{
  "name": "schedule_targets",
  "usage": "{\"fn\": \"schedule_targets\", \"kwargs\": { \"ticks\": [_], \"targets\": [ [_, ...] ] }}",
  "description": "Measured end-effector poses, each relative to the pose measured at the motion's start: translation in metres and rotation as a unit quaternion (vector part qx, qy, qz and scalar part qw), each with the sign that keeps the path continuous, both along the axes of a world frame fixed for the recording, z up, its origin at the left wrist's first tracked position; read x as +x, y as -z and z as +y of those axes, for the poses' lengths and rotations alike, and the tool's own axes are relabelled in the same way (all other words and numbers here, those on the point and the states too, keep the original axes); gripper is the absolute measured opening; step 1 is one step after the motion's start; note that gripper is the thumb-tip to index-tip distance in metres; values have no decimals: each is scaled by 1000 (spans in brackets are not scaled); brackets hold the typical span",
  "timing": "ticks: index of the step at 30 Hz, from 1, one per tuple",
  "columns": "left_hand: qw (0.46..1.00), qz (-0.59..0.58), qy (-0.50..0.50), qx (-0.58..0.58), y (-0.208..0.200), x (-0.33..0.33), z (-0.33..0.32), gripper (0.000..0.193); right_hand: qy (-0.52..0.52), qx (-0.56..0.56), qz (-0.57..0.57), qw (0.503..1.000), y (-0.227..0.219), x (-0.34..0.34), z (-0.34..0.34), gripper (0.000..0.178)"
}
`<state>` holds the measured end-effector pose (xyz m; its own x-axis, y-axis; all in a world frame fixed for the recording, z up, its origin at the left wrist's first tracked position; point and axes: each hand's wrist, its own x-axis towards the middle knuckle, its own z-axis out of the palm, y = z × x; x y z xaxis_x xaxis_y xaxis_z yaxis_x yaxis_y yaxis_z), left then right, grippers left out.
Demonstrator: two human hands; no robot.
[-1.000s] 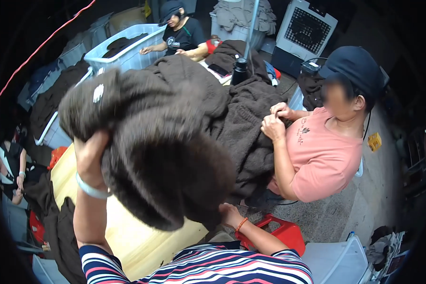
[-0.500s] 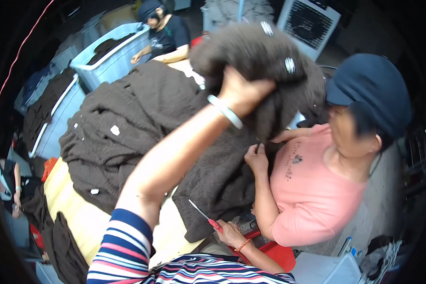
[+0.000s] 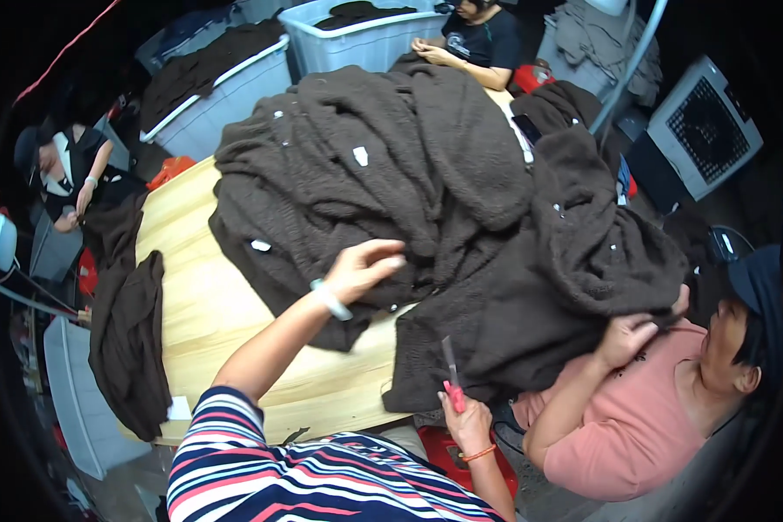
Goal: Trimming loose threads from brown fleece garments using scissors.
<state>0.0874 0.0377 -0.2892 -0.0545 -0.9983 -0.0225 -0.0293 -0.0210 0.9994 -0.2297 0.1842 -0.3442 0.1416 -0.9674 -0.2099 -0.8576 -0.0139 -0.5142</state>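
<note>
A large heap of dark brown fleecy fabric [image 3: 322,191] with small white tags lies on the wooden table [image 3: 200,331]. Over the near edge of this heap is my left hand [image 3: 365,271], its fingers apart and nothing held. I cannot tell whether it touches the fabric. Low in the view, my right hand [image 3: 468,426] closes on a red-handled tool [image 3: 453,396] whose long narrow metal blade points up and away from me; its exact kind is unclear. Beside the blade, another brown piece [image 3: 513,339] spreads toward the co-worker in pink [image 3: 618,409], whose hands are at a bunched brown garment [image 3: 609,252].
Grey-blue bins [image 3: 357,39] of brown fabric stand at the far side. Other people sit at the far left [image 3: 70,174] and far edge [image 3: 483,43]. Brown cloth [image 3: 130,339] hangs over the table's left edge. A red stool [image 3: 435,452] is near my right arm.
My left hand has let go of the raised brown bundle and come down leftward, opening. The bundle now lies by the co-worker in pink. My right hand still holds the tool. The view has shifted.
</note>
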Motion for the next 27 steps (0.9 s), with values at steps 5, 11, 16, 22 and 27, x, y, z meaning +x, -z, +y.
{"fn": "schedule_targets", "kwargs": {
  "ticks": [5, 11, 16, 22, 27],
  "targets": [
    [930, 145, -306, 140, 59, 139, 107, 34, 17, 43, -312, 949, -60, 49, -25, 33],
    [841, 155, -463, 235, 139, 244, 152, 70, -70, 76, -430, 897, -158, 117, -104, 28],
    [824, 210, -443, 285, 170, 266, 123, 111, -10, -52, -387, 920, -201, 135, -224, 30],
    [833, 274, -402, 264, 168, 269, 59, 113, 164, -129, -261, 942, -178, 69, -444, 33],
    [870, 321, -368, 73, 226, 344, 31, 66, 148, -66, -227, 960, -109, 71, -573, 48]
  ]
}}
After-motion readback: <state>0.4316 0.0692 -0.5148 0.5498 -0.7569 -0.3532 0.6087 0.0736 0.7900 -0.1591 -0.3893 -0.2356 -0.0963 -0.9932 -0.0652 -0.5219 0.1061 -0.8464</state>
